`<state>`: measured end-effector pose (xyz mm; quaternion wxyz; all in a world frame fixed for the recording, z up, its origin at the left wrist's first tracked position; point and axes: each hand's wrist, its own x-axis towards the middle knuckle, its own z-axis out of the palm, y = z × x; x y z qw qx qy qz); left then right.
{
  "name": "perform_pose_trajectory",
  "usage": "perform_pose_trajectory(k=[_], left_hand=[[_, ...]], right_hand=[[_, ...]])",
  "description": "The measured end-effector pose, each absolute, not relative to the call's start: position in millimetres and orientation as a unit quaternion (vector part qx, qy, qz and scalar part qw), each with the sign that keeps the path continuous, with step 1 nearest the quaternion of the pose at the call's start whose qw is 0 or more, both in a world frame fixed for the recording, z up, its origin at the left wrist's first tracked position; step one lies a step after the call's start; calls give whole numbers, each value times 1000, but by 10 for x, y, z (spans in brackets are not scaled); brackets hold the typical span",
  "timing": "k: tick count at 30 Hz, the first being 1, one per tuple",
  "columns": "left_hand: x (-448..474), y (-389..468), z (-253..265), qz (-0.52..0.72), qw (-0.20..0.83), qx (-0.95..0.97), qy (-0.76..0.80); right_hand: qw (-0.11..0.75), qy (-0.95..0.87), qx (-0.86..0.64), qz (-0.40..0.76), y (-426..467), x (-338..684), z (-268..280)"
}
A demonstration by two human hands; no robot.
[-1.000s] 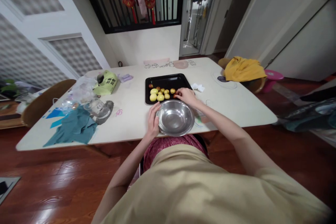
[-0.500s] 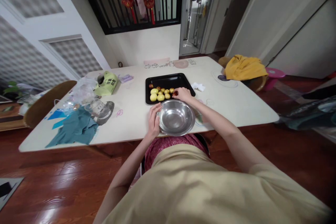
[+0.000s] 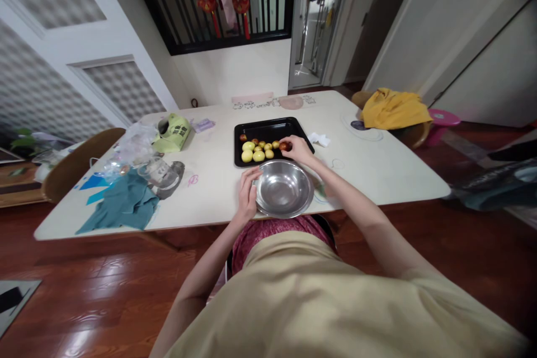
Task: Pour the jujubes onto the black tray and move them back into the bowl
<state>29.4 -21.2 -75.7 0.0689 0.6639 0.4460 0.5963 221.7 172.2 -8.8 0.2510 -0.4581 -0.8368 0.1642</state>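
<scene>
A shiny metal bowl (image 3: 284,189) sits at the near edge of the table. My left hand (image 3: 247,193) grips its left rim, with the thumb towards the bowl and the fingers along the outside. Behind the bowl lies a black tray (image 3: 272,123). Inside it are several yellow round fruits (image 3: 258,155), smaller brownish-yellow ones (image 3: 268,146) and a small dark red one (image 3: 243,138) in the far left corner. At the tray's right part, my right hand (image 3: 298,149) has its fingers closed on a dark red round fruit (image 3: 284,146), partly covered by the fingertips.
A crumpled white tissue (image 3: 319,139) lies right of the tray. On the left are a green bag (image 3: 173,133), clear plastic (image 3: 136,145), a transparent jug (image 3: 157,170) and a teal cloth (image 3: 121,201). A yellow garment (image 3: 392,109) hangs over a chair at the right.
My right hand has shifted slightly to the right with the dark red fruit, which shows more now. My left hand and the bowl keep their place; the view has moved a little.
</scene>
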Motion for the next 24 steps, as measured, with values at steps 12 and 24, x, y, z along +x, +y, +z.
perform_pose_trajectory(k=[12, 24], left_hand=[[294, -198, -764, 617, 73, 665, 414], [278, -186, -772, 609, 61, 669, 422]], right_hand=[[203, -921, -259, 210, 724, 2534, -318], [161, -931, -289, 156, 736, 2487, -373]])
